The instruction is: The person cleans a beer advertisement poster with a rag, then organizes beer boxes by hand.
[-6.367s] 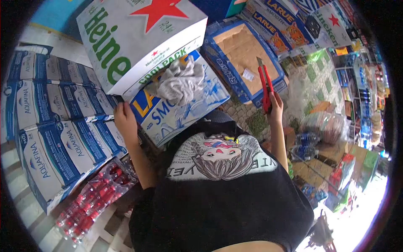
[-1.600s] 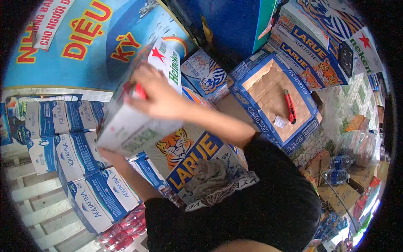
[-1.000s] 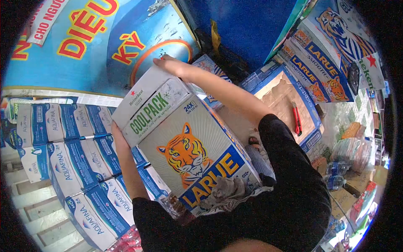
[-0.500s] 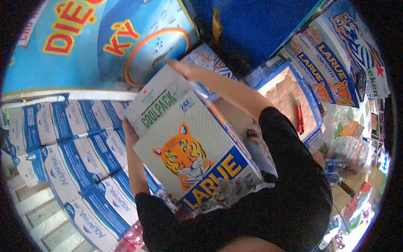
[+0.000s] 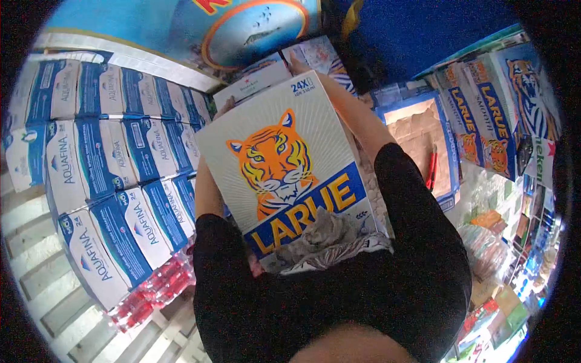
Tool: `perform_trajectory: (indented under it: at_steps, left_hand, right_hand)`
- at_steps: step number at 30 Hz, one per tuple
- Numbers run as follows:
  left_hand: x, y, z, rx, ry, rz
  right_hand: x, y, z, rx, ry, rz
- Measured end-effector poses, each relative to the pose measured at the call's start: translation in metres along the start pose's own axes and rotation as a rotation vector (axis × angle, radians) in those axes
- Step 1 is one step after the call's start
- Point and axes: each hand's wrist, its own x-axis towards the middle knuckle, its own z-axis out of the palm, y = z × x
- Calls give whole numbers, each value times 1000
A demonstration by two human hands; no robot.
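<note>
A white Larue beer carton (image 5: pixel 278 163) with an orange tiger is tilted close against my body, between my forearms. Grey printed fabric covers part of its lower edge. Just beyond its far edge shows a white and pale-green Heineken carton (image 5: pixel 251 86), mostly hidden behind it. My left hand (image 5: pixel 225 109) grips at the near-left side of the Heineken carton, by the Larue carton's corner, its fingers partly hidden. At the opposite side, my right hand (image 5: pixel 298 64) presses on the Heineken carton's right corner with bent fingers.
Aquafina cartons (image 5: pixel 121 151) are stacked on the left, above red-wrapped bottles (image 5: pixel 154 290). An open carton (image 5: pixel 417 130) with a red utility knife (image 5: pixel 432 166) lies right of my right arm. Larue Smooth cartons (image 5: pixel 478 115) stand farther right. A blue sign (image 5: pixel 260 30) is behind.
The Heineken carton's Coolpack lettering has gone out of sight behind the Larue carton. My right hand has shifted right in view. My view has turned, showing more of the Aquafina stack.
</note>
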Motion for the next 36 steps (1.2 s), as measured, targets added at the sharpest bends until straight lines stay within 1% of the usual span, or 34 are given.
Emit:
perform_trajectory:
  at_steps: [2, 7, 8, 9, 10, 11, 12, 13, 14, 15, 16, 18, 19, 20, 21, 22, 23, 24, 25, 26, 28, 30, 32, 33, 34, 36]
  left_hand:
    - [16, 13, 27, 97, -18, 97]
    - [-7, 11, 44, 324, 57, 254]
    - [-16, 9, 42, 374, 84, 276]
    - [-17, 12, 42, 421, 110, 301]
    - [-27, 10, 40, 465, 135, 329]
    - [-38, 3, 41, 508, 161, 358]
    - [-48, -4, 41, 552, 190, 389]
    - [-60, -12, 44, 599, 222, 422]
    - [-71, -22, 49, 649, 255, 455]
    - [-90, -28, 61, 645, 271, 460]
    - [-119, -34, 78, 774, 254, 573]
    - [-176, -53, 112, 1026, 221, 805]
    - [-191, -62, 120, 1153, 207, 923]
    - [-197, -71, 122, 1148, 229, 936]
    - [-204, -80, 123, 1578, 201, 902]
    - [-209, -89, 126, 2005, 170, 827]
    - [-214, -102, 135, 1997, 199, 839]
    - [-222, -121, 147, 2103, 264, 793]
    - [-231, -136, 157, 2209, 327, 739]
    - [-238, -148, 163, 2205, 349, 745]
    - [-251, -169, 172, 2088, 285, 665]
    - [-266, -190, 179, 2035, 302, 642]
    - [-272, -207, 185, 1979, 317, 618]
    - [-272, -216, 186, 2007, 385, 680]
    - [-273, -223, 187, 2036, 457, 741]
    - [-273, -226, 189, 2053, 493, 767]
  right_hand:
    - [-21, -13, -15, -48, 105, -62]
    - [-91, -3, -62, -98, 402, -111]
    - [-97, 9, -65, -101, 462, -110]
    - [-120, 29, -106, -420, 437, -201]
    - [-166, 26, -92, -254, 717, -204]
    - [-186, 59, -153, -302, 689, -309]
    - [-208, 98, -204, -376, 730, -551]
    - [-242, 130, -252, -789, 913, -330]
    - [-291, 104, -204, -1295, 1100, -154]
    - [-313, 133, -225, -1392, 1243, -160]
    - [-332, 167, -260, -1486, 1389, -169]
    - [-362, 192, -292, -1220, 1309, 130]
    - [-373, 226, -332, -1321, 1185, 112]
    - [-380, 251, -362, -1419, 1057, 90]
    - [-382, 246, -357, -1429, 1039, 72]
    - [-380, 234, -339, -1295, 1134, 218]
    - [-377, 224, -324, -1152, 1221, 361]
    - [-376, 216, -315, -998, 1299, 505]
    - [-370, 237, -342, -979, 1447, 364]
    - [-371, 226, -336, -985, 1435, 350]
    - [-377, 205, -327, -964, 1335, 557]
    - [-386, 206, -340, -974, 1304, 518]
    - [-388, 209, -354, -870, 1233, 360]
    - [-387, 211, -361, -816, 1199, 300]
    - [-390, 201, -352, -821, 1186, 293]
    - [-397, 163, -300, -502, 1069, 124]
